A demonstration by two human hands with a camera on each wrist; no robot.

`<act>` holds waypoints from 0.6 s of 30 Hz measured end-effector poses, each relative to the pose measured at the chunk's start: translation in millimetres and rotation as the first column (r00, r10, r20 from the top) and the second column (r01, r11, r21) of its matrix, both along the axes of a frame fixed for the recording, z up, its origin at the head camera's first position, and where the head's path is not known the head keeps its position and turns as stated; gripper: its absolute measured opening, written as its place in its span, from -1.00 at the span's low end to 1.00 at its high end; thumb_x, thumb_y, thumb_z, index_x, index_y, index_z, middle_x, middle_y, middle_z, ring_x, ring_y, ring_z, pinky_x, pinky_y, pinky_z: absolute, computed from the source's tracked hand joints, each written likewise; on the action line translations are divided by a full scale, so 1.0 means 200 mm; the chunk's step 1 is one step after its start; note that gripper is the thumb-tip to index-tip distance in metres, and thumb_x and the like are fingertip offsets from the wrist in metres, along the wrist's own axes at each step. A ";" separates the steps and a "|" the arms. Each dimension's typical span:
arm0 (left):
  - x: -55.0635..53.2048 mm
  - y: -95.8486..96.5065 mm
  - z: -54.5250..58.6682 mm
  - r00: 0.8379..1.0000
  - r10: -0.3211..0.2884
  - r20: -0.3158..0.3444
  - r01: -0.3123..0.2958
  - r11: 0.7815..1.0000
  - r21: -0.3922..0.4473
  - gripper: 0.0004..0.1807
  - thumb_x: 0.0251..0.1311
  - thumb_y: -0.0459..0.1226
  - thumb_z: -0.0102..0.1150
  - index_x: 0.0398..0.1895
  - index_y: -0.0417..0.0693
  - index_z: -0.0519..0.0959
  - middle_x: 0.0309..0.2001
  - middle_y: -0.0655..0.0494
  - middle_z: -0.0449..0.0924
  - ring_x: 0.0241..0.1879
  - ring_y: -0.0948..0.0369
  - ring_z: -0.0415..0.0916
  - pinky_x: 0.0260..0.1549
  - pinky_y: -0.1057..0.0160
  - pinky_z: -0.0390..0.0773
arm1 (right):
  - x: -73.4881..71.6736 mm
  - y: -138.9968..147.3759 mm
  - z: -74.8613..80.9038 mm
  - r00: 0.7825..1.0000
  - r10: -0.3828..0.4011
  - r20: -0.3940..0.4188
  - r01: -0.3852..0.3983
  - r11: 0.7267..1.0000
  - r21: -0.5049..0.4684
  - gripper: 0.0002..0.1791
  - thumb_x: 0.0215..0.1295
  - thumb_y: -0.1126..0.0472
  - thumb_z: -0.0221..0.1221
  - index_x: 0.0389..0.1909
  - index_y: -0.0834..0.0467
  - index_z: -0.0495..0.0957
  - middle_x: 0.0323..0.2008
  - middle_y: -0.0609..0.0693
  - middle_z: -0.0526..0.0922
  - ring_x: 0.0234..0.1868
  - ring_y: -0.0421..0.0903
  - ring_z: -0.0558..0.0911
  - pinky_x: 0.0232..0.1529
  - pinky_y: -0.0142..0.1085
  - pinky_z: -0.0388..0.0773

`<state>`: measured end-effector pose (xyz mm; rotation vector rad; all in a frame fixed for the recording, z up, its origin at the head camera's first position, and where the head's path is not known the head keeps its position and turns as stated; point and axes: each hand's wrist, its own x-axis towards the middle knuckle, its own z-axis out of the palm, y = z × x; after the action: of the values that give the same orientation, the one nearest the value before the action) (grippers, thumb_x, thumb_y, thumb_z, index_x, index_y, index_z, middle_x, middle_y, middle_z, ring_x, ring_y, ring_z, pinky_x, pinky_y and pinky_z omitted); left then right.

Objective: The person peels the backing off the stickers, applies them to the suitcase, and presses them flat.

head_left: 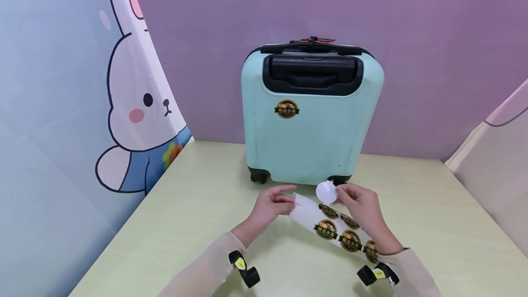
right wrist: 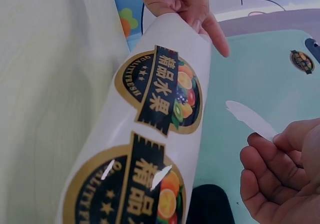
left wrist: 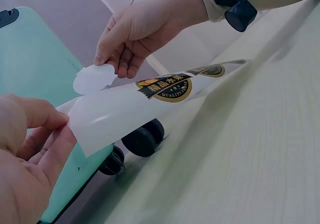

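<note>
My left hand point(head_left: 270, 206) pinches the blank end of a white backing sheet of stickers point(head_left: 306, 211), which slopes down to the right over the table. Black and gold fruit labels point(right wrist: 161, 91) cover the rest of this sheet. Between the thumb and finger of my right hand point(head_left: 365, 207) is a peeled round sticker point(head_left: 326, 192), its white back towards the head view and apart from the sheet in the right wrist view. Behind both hands stands a mint green suitcase point(head_left: 305, 136), upright. One matching sticker point(head_left: 287, 109) is on its upper left, below the black handle recess point(head_left: 313, 74).
The suitcase's black wheels point(head_left: 259, 177) rest on the pale table point(head_left: 165, 242). A purple cloth point(head_left: 412, 58) hangs behind it, and a blue cloth with a cartoon rabbit point(head_left: 136, 90) is at the left. Each wrist wears a black strap with a small camera point(head_left: 245, 267).
</note>
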<state>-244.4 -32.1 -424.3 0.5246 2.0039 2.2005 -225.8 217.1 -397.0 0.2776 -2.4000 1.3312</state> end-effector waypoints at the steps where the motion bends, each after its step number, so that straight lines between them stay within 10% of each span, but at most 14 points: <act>1: 0.00 0.00 0.00 1.000 0.004 0.007 -0.004 1.000 -0.002 -0.49 0.14 -0.64 0.21 0.21 -0.42 0.49 -0.17 -0.27 0.70 -0.25 0.21 0.69 -0.28 0.27 0.69 | 0.00 0.00 0.00 1.000 -0.001 0.006 0.001 1.000 -0.002 -0.85 0.40 0.33 0.20 -0.24 0.32 0.71 -0.43 0.09 0.74 -0.36 0.03 0.71 -0.36 -0.48 0.60; 18: -0.06 -0.03 -0.12 0.995 0.074 0.065 -0.070 0.996 -0.055 -0.44 0.11 -0.64 0.25 0.25 -0.41 0.46 -0.19 -0.29 0.70 -0.23 0.14 0.70 -0.27 0.19 0.72 | -0.03 0.08 0.01 0.998 -0.034 0.058 0.034 0.999 0.000 -0.81 0.42 0.31 0.18 -0.21 0.37 0.69 -0.44 0.10 0.74 -0.44 -0.16 0.68 -0.39 -0.46 0.60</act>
<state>-256.8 -38.4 -447.5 0.3727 2.0712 2.1675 -231.1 232.7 -395.6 0.1994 -2.4408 1.3427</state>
